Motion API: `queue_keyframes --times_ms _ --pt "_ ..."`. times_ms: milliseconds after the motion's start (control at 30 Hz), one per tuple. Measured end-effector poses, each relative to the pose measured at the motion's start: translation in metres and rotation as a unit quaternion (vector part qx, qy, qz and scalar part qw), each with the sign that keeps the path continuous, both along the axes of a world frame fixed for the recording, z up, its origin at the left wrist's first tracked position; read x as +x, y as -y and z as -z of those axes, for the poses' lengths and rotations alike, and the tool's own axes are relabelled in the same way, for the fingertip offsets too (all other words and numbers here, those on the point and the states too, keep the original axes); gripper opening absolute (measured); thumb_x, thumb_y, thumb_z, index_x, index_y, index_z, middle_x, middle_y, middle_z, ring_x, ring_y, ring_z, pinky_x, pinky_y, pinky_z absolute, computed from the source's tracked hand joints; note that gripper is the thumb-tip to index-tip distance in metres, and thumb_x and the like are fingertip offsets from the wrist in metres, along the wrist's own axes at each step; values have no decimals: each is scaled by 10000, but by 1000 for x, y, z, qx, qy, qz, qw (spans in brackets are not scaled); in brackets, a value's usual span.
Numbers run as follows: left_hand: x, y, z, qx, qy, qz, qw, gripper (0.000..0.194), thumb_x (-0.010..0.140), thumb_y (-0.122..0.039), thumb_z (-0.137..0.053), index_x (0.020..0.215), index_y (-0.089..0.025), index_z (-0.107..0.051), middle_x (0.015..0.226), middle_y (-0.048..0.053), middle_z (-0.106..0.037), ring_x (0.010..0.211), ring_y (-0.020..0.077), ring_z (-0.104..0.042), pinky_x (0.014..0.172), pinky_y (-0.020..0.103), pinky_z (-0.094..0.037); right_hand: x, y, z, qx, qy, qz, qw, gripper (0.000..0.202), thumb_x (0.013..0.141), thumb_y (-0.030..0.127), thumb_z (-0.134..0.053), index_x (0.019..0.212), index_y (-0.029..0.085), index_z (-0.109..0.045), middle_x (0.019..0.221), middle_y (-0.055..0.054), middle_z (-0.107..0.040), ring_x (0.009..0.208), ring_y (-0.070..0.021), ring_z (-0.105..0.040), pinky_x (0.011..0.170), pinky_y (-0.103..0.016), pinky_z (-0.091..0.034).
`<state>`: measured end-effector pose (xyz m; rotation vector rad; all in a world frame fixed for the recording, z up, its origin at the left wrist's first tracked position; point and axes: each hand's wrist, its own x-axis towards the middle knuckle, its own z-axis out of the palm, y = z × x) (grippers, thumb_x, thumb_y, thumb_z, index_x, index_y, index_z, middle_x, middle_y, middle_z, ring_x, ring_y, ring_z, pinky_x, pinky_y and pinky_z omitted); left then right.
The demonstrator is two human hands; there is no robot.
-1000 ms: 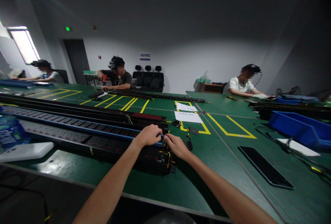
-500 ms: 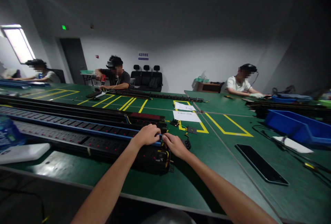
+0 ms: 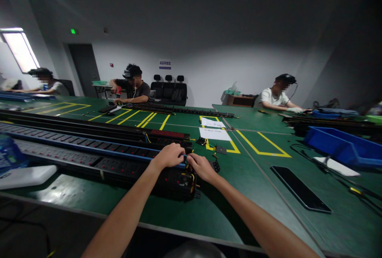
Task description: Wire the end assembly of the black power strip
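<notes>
Long power strips with rows of black sockets lie side by side across the table. My left hand [image 3: 170,156] is closed over the right end of the blue-edged power strip [image 3: 131,151]. Just beside it, my right hand [image 3: 203,167] pinches at that same end, its thumb and fingertips close to my left fingers. What the right fingertips hold is hidden. In front of my hands, the nearer power strip [image 3: 170,179] has an open end with yellow wire [image 3: 193,179] showing. Small black parts [image 3: 221,150] lie beyond my right hand.
A phone [image 3: 300,188] lies at the right, below a blue bin [image 3: 343,144] and black cables [image 3: 334,170]. Paper sheets [image 3: 215,134] lie past the strips. At the left are a white object [image 3: 30,176] and a bottle [image 3: 10,152]. Several people sit across the table [image 3: 253,194].
</notes>
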<state>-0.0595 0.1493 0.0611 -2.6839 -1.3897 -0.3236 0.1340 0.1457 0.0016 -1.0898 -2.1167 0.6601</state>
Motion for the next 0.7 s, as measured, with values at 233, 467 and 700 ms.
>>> queue_keyframes --times_ms 233,467,700 --pt "0 -2 2 6 -4 2 1000 239 882 -265 -515 978 -210 -727 959 74 -680 954 226 -631 850 308 -494 0 1 -1 -6 -2 -2 1000 378 1030 430 -370 967 198 -662 671 -2 -650 625 -155 -625 582 -229 -373" --pt "0 -1 1 6 1 3 1000 238 877 -261 -519 973 -207 -730 953 77 -682 948 229 -632 841 310 -494 0 2 -2 -9 -4 -3 1000 376 1031 432 -371 960 201 -659 677 -2 -656 630 -154 -625 589 -229 -383" --pt "0 0 0 5 5 2 1000 229 878 -265 -527 973 -211 -728 954 73 -679 948 222 -627 843 297 -491 0 2 -3 -8 -3 -3 1000 378 1030 433 -370 976 200 -663 680 -6 -660 629 -157 -627 586 -233 -386"
